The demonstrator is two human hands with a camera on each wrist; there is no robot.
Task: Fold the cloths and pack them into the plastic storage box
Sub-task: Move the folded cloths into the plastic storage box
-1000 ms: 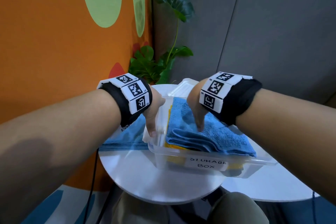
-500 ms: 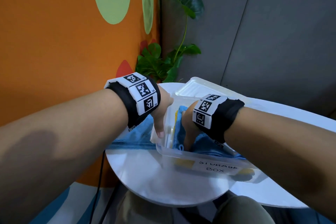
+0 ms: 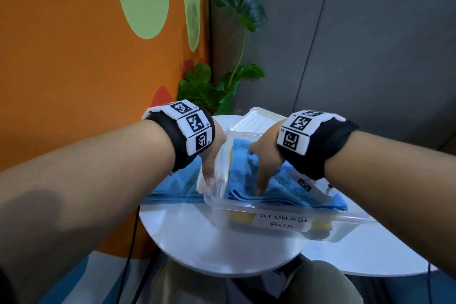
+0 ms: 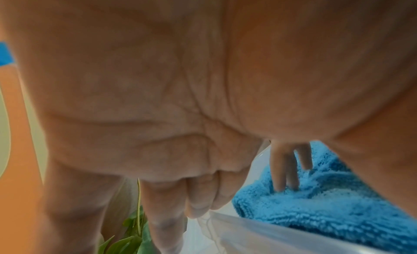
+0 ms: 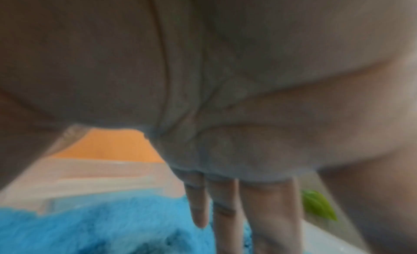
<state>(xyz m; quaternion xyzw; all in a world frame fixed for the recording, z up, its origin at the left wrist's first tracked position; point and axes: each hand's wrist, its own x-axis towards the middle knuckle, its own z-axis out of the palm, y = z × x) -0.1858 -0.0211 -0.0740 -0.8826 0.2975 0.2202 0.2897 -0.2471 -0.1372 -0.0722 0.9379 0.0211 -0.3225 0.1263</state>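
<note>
Head view | left hand (image 3: 212, 155) grip clasps storage box (image 3: 283, 223) rim | right hand (image 3: 265, 155) straight-fingered, pressing blue cloth (image 3: 278, 182)

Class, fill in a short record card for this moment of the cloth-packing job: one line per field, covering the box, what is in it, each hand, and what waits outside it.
Container: clear storage box, labelled, lid off
Top of box: folded blue cloth, overhanging the right rim
Beneath it: yellow cloth, seen through the wall
Left hand: grips the box's left rim
Right hand: straight fingers press the blue cloth down
Outside box: second blue cloth on the white table, left of the box
Lid: lies behind the box
</note>
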